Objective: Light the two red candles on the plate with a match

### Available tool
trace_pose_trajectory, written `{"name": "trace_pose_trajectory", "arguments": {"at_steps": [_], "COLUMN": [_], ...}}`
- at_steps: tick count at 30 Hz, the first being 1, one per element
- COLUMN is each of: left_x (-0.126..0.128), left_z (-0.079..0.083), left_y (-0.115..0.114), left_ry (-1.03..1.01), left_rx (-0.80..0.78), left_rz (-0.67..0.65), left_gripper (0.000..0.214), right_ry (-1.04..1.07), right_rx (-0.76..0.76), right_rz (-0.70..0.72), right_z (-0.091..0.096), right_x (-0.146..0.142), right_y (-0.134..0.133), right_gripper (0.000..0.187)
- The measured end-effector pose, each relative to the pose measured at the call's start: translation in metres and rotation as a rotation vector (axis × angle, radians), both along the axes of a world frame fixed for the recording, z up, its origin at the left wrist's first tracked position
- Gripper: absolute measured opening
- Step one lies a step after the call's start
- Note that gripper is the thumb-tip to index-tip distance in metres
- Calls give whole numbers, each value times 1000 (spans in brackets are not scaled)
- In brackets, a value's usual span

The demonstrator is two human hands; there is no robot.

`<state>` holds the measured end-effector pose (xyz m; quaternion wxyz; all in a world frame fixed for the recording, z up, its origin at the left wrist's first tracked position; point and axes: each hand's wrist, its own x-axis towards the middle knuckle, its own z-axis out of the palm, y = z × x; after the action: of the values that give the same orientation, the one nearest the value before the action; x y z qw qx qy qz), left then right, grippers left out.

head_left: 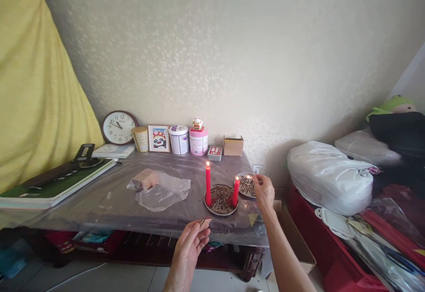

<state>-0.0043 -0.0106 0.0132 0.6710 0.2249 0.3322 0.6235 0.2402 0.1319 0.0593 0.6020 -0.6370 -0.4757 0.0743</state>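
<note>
Two red candles stand on a round metal plate [220, 212] near the table's front edge. The left candle [207, 186] is tall and lit; the right candle [235, 192] is shorter and also burns. My right hand [264, 191] is pinched shut on a lit match with a small flame [247, 177], just right of the shorter candle and over a second small plate [245, 184]. My left hand [189, 245] is held in front of the table, fingers closed on a small matchbox [205, 223].
A crumpled clear plastic bag [161, 188] lies left of the plates. Along the wall stand a clock [118, 127], tins, a small picture, a red pack and a cardboard box [233, 145]. Books lie at the left [56, 183]; white bags [330, 174] are piled at the right.
</note>
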Motion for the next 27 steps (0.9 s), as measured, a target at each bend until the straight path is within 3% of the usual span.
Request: {"name": "trace_pose_trajectory", "arguments": {"at_steps": [5,15,18,22,27], "left_x": [-1,-1,0,2,3], "left_z": [0,1,2,2,-4], "left_y": [0,-3,-4,-4,-5], "left_ry": [-10,-1,14,47,167], "left_rx": [2,-7,-12,-26,17], "left_rz": [-6,-27,-36,-59,-96], "left_gripper": [23,27,28,30,34], "right_ry": [-115,-140,-123,-170,-208], "right_rx": [-7,-32,-61,-121,-136], "right_rz": [-17,70,126,346,575], "right_z": [-3,3,5,6,-9], "right_x": [4,22,10,-23,-61], "right_y": [-3,-61,-83,-118,-152], "right_gripper": [34,42,42,38,28]}}
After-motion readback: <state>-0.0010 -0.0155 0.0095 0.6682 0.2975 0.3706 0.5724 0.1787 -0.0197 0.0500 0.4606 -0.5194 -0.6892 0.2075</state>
